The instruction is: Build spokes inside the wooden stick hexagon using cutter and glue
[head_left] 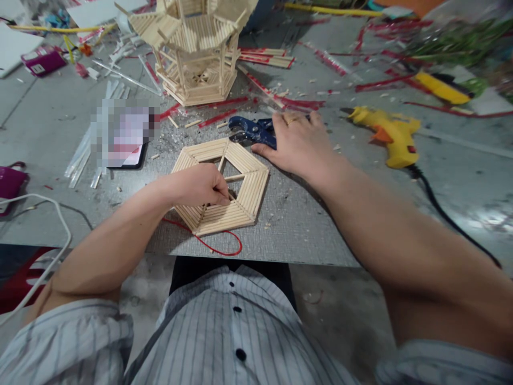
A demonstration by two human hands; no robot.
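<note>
A flat hexagonal frame of wooden sticks (244,176) lies on the grey board in front of me. My left hand (198,186) rests on its near left part, fingers pinched on a thin stick at the frame's open centre. My right hand (298,144) lies just beyond the frame's far right corner, fingers laid over the handles of blue pliers (250,130); the pliers' jaws point left. A ring shows on one finger of that hand.
A stick-built pavilion (196,48) stands at the back. A yellow glue gun (390,136) with a black cord lies to the right. A phone (124,136) and clear glue sticks (80,158) lie left. Red strips and loose sticks litter the back. A red wire (216,246) curls at the near edge.
</note>
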